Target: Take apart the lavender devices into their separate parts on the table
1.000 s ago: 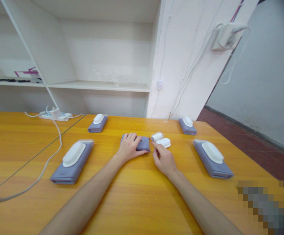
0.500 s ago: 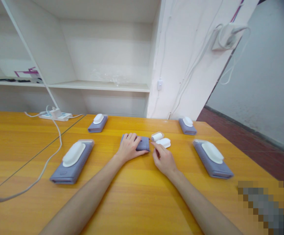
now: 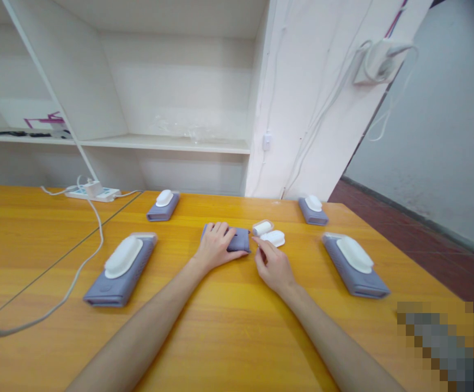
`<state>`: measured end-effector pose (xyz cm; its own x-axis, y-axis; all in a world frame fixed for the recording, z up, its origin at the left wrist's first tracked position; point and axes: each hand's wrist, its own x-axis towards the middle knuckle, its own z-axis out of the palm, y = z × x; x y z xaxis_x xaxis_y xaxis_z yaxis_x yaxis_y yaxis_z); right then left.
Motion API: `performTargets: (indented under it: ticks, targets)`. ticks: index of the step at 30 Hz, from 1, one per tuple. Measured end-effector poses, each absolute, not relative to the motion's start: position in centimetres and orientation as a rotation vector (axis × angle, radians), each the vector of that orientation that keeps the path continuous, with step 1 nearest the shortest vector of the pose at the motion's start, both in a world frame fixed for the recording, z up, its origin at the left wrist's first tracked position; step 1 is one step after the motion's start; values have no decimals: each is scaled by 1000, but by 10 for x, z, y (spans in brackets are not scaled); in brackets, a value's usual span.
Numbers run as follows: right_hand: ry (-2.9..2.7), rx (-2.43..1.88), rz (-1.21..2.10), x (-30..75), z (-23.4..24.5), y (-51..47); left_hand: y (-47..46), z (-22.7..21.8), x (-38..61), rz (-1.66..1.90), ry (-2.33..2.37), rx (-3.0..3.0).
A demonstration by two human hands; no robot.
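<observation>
The left hand [image 3: 216,247] lies spread flat on the purple case [image 3: 241,239], long axis 9 to 3 o'clock on the worktop [image 3: 229,326], while the right hand [image 3: 273,267] bunches its fingertips [image 3: 257,241] at the case's 3 o'clock end (pinching something? I cannot tell), white pod [image 3: 275,237] at its 12.

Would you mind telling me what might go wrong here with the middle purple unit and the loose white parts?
1. The white oval piece and the small white cylinder lie loose just beyond the right hand; a careless move may knock them, and the cylinder might roll away.
2. The left hand only lies on top of the middle purple unit, so a sideways push might slide it on the table.
</observation>
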<state>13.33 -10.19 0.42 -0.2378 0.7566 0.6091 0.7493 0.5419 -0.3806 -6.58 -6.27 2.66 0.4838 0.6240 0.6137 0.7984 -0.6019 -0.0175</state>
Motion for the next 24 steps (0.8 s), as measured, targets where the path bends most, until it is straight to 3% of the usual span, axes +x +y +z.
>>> performTargets:
  ticks: [24]
  targets:
    - [-1994,-1220,35,134,4,-101,-62,25,-66,-809,-1197,-2419]
